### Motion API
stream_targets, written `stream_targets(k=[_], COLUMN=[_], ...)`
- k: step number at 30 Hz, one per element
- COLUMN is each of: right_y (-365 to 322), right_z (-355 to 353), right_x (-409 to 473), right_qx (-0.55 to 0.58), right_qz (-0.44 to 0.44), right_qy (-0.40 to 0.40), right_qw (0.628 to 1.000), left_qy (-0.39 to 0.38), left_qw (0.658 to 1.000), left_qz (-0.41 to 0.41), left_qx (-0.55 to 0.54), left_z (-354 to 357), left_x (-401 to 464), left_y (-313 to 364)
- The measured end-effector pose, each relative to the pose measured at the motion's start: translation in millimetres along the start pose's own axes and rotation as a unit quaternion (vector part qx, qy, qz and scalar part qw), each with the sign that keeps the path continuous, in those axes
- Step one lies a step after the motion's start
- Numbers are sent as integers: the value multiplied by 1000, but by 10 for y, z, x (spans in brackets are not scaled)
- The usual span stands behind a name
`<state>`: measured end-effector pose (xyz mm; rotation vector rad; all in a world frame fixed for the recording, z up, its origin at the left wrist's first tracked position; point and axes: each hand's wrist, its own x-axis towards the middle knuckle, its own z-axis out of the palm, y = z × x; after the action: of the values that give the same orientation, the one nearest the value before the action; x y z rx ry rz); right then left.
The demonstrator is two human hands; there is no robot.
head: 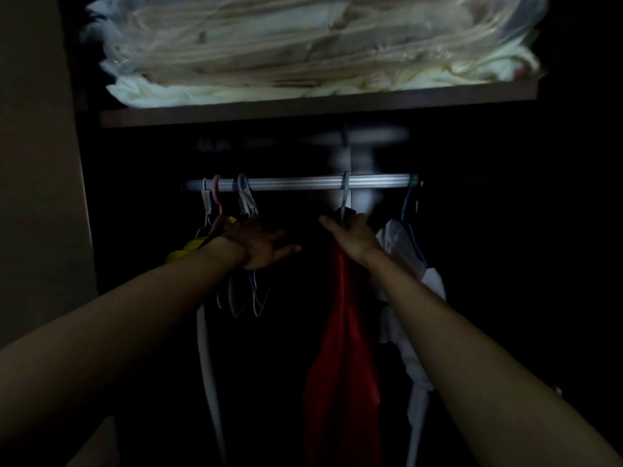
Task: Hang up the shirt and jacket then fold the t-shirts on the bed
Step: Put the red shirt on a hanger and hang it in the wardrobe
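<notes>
Head view: we find the right hand [354,235] gripping the hanger [344,200] of the red garment [340,348] on the rail [296,182]; left hand [258,244] spread wide, beside empty hangers [244,200].

1. Two forearms in view, both bare from the lower frame edge up to the wrists; no sleeves showing.
2. Left hand [259,246]: bare, no glove, no ring or watch to be made out in the dim light.
3. Right hand [350,232]: bare likewise, wrist unadorned.
4. Long, slender forearms; hands small in the wide-angle view.
5. Finer detail lost to darkness and blur.
</notes>
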<state>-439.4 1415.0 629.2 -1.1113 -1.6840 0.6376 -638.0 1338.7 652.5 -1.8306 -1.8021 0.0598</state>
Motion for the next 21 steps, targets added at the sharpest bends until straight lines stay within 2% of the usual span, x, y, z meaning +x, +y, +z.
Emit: stream_targets(k=[5, 8, 12, 15, 21], right_y=[106, 166, 122, -31, -424], right_z=[-44, -75, -187, -459, -1293], right_x=[-660, -1166, -2149, -3053, -4920], right_qx=[43, 23, 53, 41, -115], right_qz=[4, 4, 0, 3, 21], right_qy=[45, 52, 47, 70, 124], right_qw=[998, 998, 998, 997, 985], left_qy=[29, 49, 72, 122, 216], left_qw=[998, 995, 978, 938, 811], left_qz=[35, 78, 143, 250, 439], left_qx=[-47, -48, -136, -207, -320], left_z=[-229, -276, -316, -466, -1071], left_x=[-324, -571, -963, -1429, -2636], left_y=[-75, 16, 352, 892, 2068])
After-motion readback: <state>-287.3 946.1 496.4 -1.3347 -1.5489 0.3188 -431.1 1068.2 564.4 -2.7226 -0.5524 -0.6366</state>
